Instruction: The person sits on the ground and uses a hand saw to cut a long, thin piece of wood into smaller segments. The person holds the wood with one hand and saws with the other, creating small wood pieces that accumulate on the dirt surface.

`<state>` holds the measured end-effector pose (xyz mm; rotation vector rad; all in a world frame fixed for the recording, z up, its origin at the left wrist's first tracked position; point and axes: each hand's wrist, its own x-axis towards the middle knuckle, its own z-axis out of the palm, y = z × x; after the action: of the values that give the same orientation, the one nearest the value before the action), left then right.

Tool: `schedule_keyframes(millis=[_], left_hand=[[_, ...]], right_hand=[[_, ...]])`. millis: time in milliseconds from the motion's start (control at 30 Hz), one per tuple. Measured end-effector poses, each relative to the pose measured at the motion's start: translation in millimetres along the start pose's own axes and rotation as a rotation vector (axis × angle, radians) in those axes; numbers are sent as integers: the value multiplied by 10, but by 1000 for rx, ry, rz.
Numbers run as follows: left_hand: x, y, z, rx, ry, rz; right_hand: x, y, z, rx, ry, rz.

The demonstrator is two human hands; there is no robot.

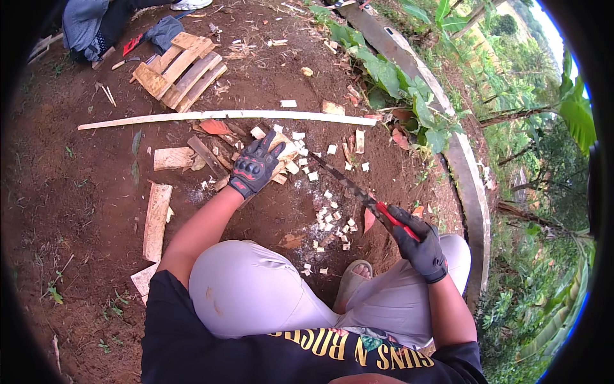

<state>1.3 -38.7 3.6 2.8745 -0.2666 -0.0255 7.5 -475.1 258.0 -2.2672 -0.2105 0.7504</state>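
We are crouched over bare red earth. Our left hand (254, 168), in a black glove with red knuckle pads, lies palm down with fingers spread across a pale wood piece (283, 155), pinning it to the ground; the fingers press flat rather than curl around it. Our right hand (419, 246), also in a black glove, is closed tight on the red grip of a handsaw (348, 187).

The saw's long axis runs on a diagonal, from the right hand at lower right up and left toward the pinned piece. Its tip sits just beside the wood, on the side to the right of our left fingers. We cannot tell whether the teeth are touching the wood.

The left hand is the nearer one to the wood, resting on it; the right hand stands well apart, joined to it only by the blade's length.

Small cut wood blocks (332, 221) are scattered on the soil between the two hands, under the blade's line. A long thin pale strip (224, 116) lies crosswise beyond the left hand. A small pallet of slats (182, 70) sits farther off, near another person's clothing at the upper left.
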Motion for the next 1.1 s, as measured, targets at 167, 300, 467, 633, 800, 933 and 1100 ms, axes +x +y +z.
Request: schedule_keyframes(millis=[167,300,467,633,800,933,1100], left_hand=[[-106,-138,159,-217,127,-193],[7,-71,103,-178,28,-356],[191,-52,109,57,126,-253],[396,56,192,60,191,-198],[548,137,322,82,163,-248],[621,124,286,107,151,-277],[458,260,79,121,57,-332]], right_hand=[[219,82,86,92,22,-43],[153,8,73,211,13,109],[176,145,111,143,63,-34],[160,58,111,229,33,81],[173,187,138,214,66,-27],[165,37,113,222,34,74],[152,-57,26,285,-8,217]])
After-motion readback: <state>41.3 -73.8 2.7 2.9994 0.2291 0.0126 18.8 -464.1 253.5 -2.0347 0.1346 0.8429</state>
